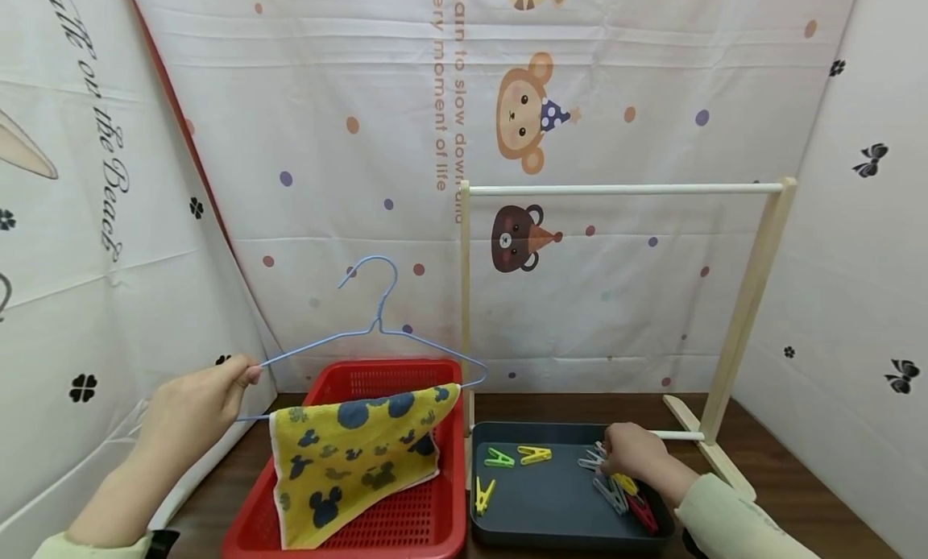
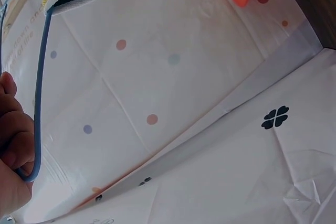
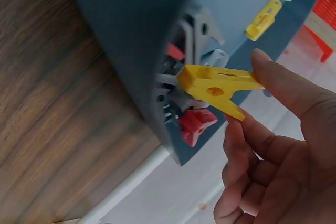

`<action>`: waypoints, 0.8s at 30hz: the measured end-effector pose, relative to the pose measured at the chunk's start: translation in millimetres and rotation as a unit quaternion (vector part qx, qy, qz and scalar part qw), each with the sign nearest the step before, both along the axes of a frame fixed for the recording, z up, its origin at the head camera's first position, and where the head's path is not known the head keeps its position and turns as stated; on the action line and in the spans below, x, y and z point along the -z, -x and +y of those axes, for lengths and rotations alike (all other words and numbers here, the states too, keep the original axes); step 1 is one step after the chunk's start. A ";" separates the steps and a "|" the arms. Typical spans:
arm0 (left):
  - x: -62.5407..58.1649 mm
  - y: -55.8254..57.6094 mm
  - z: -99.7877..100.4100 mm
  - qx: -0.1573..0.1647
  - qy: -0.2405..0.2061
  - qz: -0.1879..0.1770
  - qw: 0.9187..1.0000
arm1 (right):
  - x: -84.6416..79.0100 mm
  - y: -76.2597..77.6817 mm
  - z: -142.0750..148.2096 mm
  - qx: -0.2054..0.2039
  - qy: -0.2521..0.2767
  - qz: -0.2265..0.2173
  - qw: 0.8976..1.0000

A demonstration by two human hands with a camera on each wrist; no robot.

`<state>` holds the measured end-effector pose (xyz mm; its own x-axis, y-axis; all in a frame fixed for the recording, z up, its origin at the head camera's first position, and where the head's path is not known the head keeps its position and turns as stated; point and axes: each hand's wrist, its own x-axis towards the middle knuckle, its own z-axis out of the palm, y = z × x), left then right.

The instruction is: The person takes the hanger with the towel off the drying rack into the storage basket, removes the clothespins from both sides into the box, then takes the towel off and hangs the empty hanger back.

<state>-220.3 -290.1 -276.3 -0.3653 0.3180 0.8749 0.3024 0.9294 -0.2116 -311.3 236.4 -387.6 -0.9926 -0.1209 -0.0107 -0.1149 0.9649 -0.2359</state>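
My left hand [image 1: 192, 402] grips one end of a blue wire clothes hanger [image 1: 379, 321], its hook pointing up. A yellow cloth [image 1: 348, 454] with dark blue mouse-head prints is draped over the hanger's lower bar and hangs in front of a red basket [image 1: 395, 367]. Over the right side of a dark grey tray [image 1: 540, 494], my right hand [image 1: 638, 454] pinches a yellow clothespin [image 3: 215, 85] between thumb and index finger. Grey clothespins [image 1: 611, 496] and a red one [image 1: 642, 514] lie under and beside it in the tray.
A green clothespin [image 1: 499, 458] and two yellow ones, including this upright one [image 1: 484, 495], lie at the tray's left. Behind the tray stands a wooden rack with a white top rod [image 1: 623, 190]. Printed cloth walls [image 1: 362, 76] enclose the brown tabletop [image 1: 805, 494].
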 end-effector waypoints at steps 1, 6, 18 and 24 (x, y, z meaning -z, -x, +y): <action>-0.6 0.0 0.0 0.000 -0.001 0.000 1.000 | 2.0 0.8 0.6 0.001 -0.005 0.002 1.000; -2.6 -0.2 0.6 0.000 -0.003 0.000 1.000 | 7.7 5.4 4.1 0.005 -0.010 -0.008 1.000; -2.3 -1.4 1.8 -0.001 -0.003 -0.001 1.000 | 10.7 10.8 5.8 0.011 -0.034 -0.018 0.999; -1.5 -1.6 1.7 0.003 -0.002 0.001 1.000 | 11.8 8.1 5.9 0.013 -0.038 -0.014 0.999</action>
